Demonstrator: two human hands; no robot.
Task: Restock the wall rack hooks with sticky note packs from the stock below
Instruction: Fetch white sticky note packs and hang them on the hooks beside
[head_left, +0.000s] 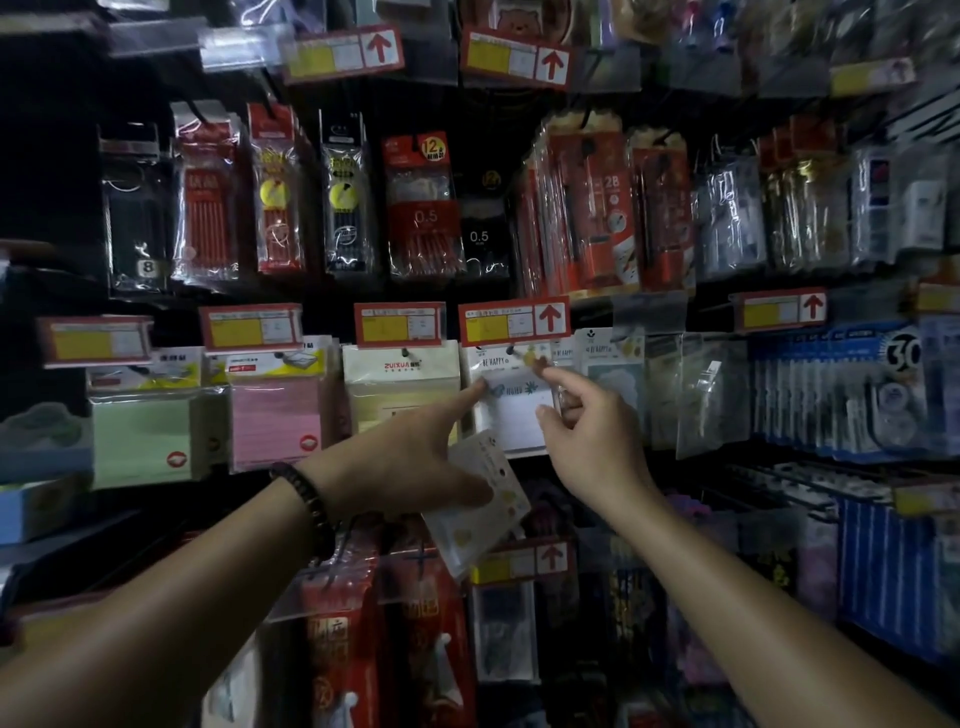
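A white "BE HAPPY" sticky note pack hangs on a hook of the wall rack, under a red price tag. My left hand holds a second clear-wrapped pack against its palm with the lower fingers, while its index finger stretches up and touches the hanging pack's left edge. My right hand is at the hanging pack's right side, index finger pointing up to the hook area near its top and thumb by its right edge. Green, pink and cream packs hang to the left.
Pen and refill packs fill the hooks above. Correction tape cards hang at the right. Red packets and more stock hang on hooks below my arms. Several price tags stick out from the rack rails.
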